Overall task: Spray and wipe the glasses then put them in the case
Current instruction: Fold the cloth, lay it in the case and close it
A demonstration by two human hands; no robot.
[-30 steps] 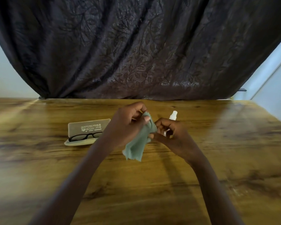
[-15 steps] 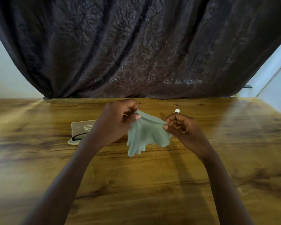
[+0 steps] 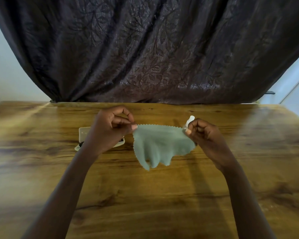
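A pale green cleaning cloth with a zigzag edge hangs spread above the wooden table. My left hand pinches its top left corner and my right hand pinches its top right corner. Behind my left hand lies the open beige glasses case; only a dark bit of the black glasses shows at its left end, the rest is hidden. The white top of a small spray bottle sticks up just behind my right hand's fingers.
A dark patterned curtain hangs right behind the table's far edge. A pale wall and door frame stand at the far right. Bare wood stretches in front of my arms and to both sides.
The bunched cloth has been pulled open: my hands moved apart, the left to the left over the case, the right to the right. The glasses are now mostly hidden.
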